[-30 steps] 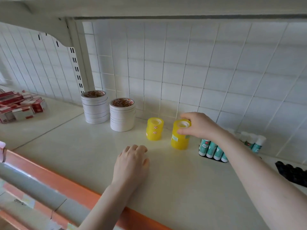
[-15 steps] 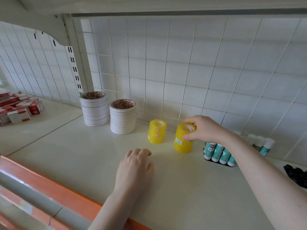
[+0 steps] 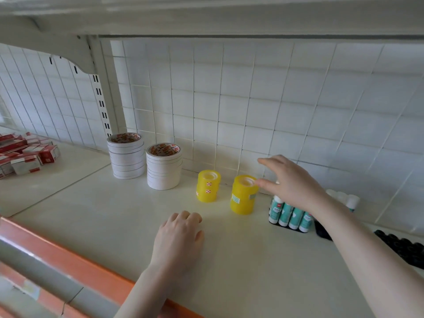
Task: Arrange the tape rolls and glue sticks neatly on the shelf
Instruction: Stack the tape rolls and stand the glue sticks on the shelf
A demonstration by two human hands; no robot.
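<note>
Head view: right hand (image 3: 291, 182), grip spread at 3 o'clock of the light, smooth yellow stack (image 3: 243, 195); I would pinch its sides low.

Along the back edge of the shelf (image 3: 229, 253) four tape stacks are standing in a row — two wide stacks (image 3: 125, 156) toward the left back corner, two narrow stacks (image 3: 243, 195) right of them — with the glue sticks (image 3: 289, 214) lying further right and the boxes (image 3: 25, 156) sitting far left.
</note>
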